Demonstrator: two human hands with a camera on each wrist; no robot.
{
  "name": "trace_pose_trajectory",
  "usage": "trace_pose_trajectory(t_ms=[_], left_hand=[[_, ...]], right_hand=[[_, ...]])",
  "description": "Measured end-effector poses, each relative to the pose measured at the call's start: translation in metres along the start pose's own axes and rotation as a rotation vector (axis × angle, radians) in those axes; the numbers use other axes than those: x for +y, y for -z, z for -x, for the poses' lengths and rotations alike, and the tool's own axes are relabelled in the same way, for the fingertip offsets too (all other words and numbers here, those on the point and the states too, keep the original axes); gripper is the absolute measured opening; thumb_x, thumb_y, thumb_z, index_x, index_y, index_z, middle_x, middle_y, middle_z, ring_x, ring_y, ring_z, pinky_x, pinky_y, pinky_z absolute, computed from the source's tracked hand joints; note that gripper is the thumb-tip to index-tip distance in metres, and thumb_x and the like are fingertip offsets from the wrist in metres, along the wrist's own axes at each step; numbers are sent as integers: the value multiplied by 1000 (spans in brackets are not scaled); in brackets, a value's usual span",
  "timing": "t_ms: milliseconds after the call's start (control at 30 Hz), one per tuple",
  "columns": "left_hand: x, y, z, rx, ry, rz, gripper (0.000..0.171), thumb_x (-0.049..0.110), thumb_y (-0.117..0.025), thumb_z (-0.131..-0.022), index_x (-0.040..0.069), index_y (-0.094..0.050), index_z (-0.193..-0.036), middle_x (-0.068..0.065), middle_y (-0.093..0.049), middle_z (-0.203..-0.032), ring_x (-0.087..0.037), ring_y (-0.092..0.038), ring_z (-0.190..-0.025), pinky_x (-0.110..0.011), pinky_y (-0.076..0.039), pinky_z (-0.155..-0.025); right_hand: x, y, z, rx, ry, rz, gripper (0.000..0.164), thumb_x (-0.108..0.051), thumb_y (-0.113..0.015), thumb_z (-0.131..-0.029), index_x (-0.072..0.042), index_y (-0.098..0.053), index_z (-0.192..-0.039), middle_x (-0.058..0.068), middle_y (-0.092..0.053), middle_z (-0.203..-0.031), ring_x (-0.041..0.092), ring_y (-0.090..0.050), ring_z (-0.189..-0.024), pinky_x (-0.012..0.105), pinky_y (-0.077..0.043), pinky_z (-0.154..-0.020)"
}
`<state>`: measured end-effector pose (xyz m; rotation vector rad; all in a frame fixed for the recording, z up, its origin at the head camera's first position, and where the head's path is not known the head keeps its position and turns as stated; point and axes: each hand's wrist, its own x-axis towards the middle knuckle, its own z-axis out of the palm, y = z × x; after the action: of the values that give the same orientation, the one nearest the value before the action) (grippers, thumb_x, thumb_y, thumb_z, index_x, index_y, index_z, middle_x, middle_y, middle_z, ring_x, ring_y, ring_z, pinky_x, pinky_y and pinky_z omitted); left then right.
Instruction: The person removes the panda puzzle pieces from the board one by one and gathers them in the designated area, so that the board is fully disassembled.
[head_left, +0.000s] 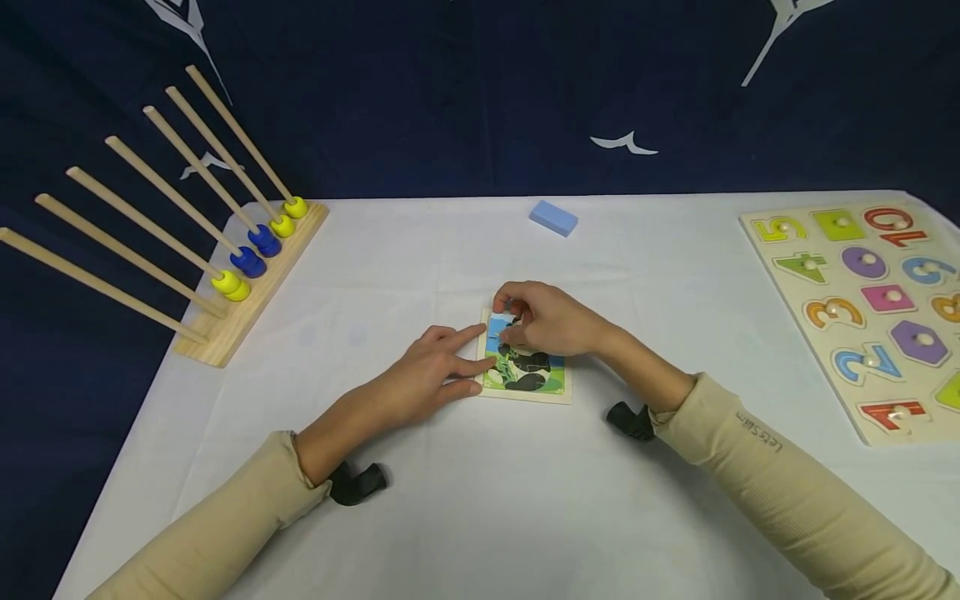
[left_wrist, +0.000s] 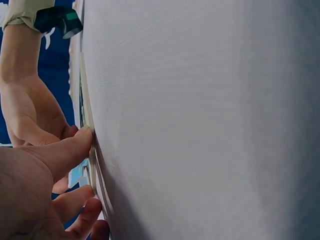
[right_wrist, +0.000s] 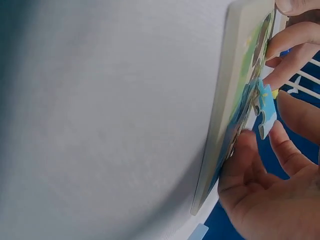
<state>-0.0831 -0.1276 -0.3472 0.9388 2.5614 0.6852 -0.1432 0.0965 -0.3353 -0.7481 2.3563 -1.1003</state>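
Note:
A small panda jigsaw puzzle in a pale wooden tray [head_left: 525, 398] lies flat on the table. Along its left edge, my left hand [head_left: 429, 371] touches the tray with spread, extended fingers. Its thumb [left_wrist: 75, 145] and fingertips meet the tray's rim in the left wrist view. My right hand [head_left: 558, 321] is over the puzzle's upper part, fingers bent. Between its fingers it pinches a light-blue jigsaw piece [right_wrist: 266, 110], tilted up from the picture. The picture's upper right is hidden by this hand.
Behind the puzzle lies a blue block [head_left: 553, 218]. At the left stands a wooden rod rack [head_left: 270, 287] with yellow and blue rings. A number-and-shape peg board [head_left: 825, 337] is at the right. Dark wrist-worn devices [head_left: 358, 485] sit under both wrists.

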Motion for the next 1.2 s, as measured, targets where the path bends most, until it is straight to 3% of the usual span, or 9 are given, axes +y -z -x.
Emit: trace_pose_trajectory(t_ms=[267,833,1200], left_hand=[[1,1,0,4,0,5,40,22,-67,-96,12,-63,-134,-12,-31,-158,-34,-35,-129,-50,-30,-107],[1,1,0,-4,10,4,40,22,-66,-96,13,-62,-135,-11,-29,-159,-35,-35,-130,-51,-29,-108],[3,2,-1,-17,33,1,41,23,-66,-96,14,-61,-136,-12,-29,-159,-34,-34,-131,-50,-29,-108]], right_hand=[[0,0,0,-13,24,-20,23,5,-63,-89,-4,-59,-110,7,-55,-78,19,-50,-67,32,-40,-66],[-3,3,2,32,1,-4,26,2,-63,-91,-4,-64,-116,6,-60,-80,19,-51,-68,33,-43,-65],[0,14,15,41,-29,-90,28,3,-62,-92,0,-63,-119,11,-61,-78,24,-55,-63,30,-44,-62]])
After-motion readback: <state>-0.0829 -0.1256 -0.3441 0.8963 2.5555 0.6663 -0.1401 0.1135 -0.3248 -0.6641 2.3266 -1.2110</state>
